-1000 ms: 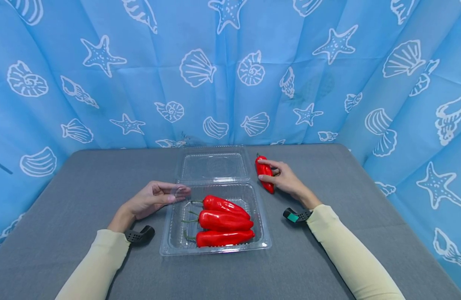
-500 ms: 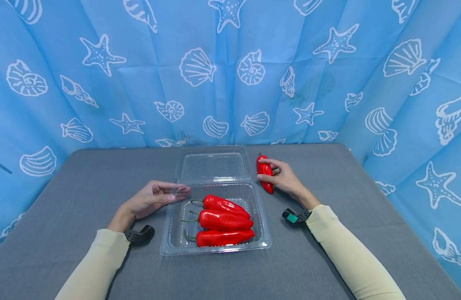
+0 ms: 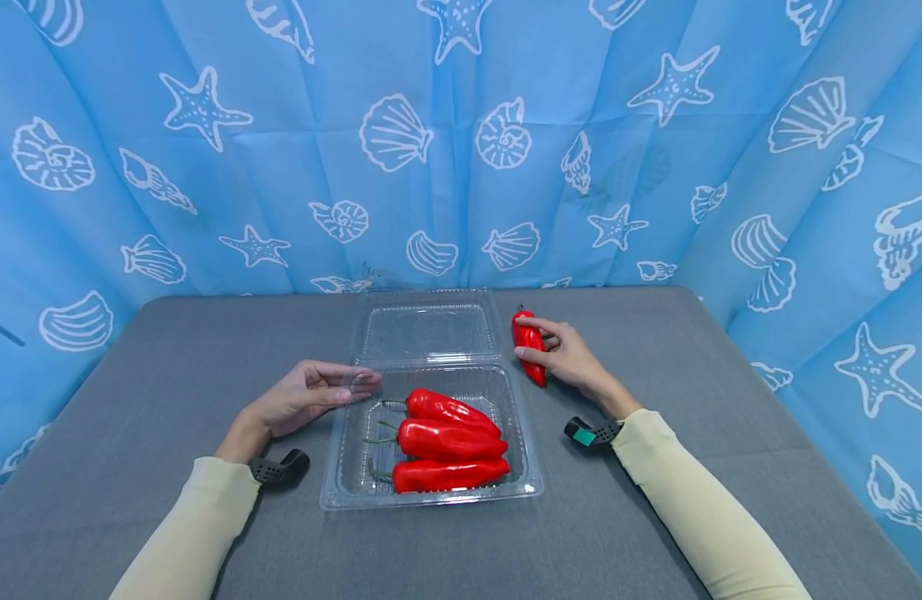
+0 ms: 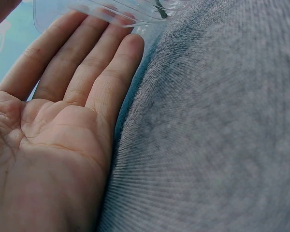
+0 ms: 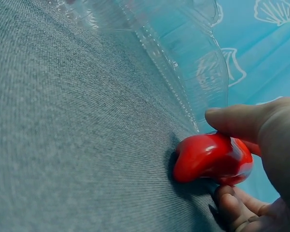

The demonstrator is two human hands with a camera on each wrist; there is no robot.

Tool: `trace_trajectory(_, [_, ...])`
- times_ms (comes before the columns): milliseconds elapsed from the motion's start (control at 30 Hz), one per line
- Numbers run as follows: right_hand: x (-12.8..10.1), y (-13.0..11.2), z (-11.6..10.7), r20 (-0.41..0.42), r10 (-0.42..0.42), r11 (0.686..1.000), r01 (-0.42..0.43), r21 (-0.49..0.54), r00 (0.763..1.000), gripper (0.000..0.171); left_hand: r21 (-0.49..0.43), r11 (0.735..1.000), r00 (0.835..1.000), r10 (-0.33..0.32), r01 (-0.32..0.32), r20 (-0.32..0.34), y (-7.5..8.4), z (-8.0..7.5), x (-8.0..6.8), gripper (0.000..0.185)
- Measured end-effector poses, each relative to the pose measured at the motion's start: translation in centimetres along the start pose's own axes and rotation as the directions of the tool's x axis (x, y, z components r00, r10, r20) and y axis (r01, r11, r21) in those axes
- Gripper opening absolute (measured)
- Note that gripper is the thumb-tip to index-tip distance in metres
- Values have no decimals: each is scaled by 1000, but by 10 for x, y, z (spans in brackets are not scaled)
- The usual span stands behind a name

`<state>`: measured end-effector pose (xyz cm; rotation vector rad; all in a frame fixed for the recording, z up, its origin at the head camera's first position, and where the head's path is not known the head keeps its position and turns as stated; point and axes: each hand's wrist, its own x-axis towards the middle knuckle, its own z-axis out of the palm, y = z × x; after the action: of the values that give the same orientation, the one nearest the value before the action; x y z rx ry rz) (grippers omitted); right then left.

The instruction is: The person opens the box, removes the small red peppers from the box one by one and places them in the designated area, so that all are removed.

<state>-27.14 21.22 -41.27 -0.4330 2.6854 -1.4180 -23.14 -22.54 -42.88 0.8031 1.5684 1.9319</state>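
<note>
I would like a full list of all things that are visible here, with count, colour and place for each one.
peppers in the tray: three, red with green stems, side by side in the clear tray
loose pepper: one, red, on the cloth right of the open lid
clamshell box: one, clear plastic, table centre, lid laid open behind
table cloth: one, grey, covers the table
curtain: blue with white shells and starfish, behind and at both sides
wrist cameras: two, black, one on each wrist
sleeves: two, cream
left hand: flat fingers touch the box's left corner
right hand: grips the loose pepper
</note>
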Motion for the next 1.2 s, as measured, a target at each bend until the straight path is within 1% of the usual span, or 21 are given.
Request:
trace_trajectory(133, [0, 1, 0, -7, -1, 1000, 1, 0, 1000, 57, 5, 1000, 1000, 1, -1, -1, -1, 0, 0, 44])
trace_trajectory(300, [-1, 0, 0, -4, 19, 1000, -19, 10, 1000, 59, 5, 1000, 1000, 0, 0, 1, -1, -1, 0, 44])
trace_trajectory(533, [-2, -2, -1, 13, 32, 997, -33, 75, 999, 62, 13, 1000, 1000, 0, 0, 1, 0, 1, 0, 44])
trace_trajectory(700, [-3, -1, -4, 22, 70, 992, -72, 102, 997, 63, 14, 1000, 1000, 0, -1, 4, 0, 1, 0, 45])
trace_trajectory(767, [-3, -2, -5, 15, 85, 992, -86, 95, 996, 63, 14, 1000, 1000, 0, 0, 4, 0, 1, 0, 45])
trace_trajectory(933, [-2, -5, -10, -9, 89, 994, -88, 59, 996, 62, 21, 1000, 1000, 3, -3, 9, -2, 0, 0, 44])
trace_trajectory(1200, [-3, -14, -21, -37, 49, 999, -48, 2, 998, 59, 10, 1000, 1000, 3, -3, 9, -2, 0, 0, 44])
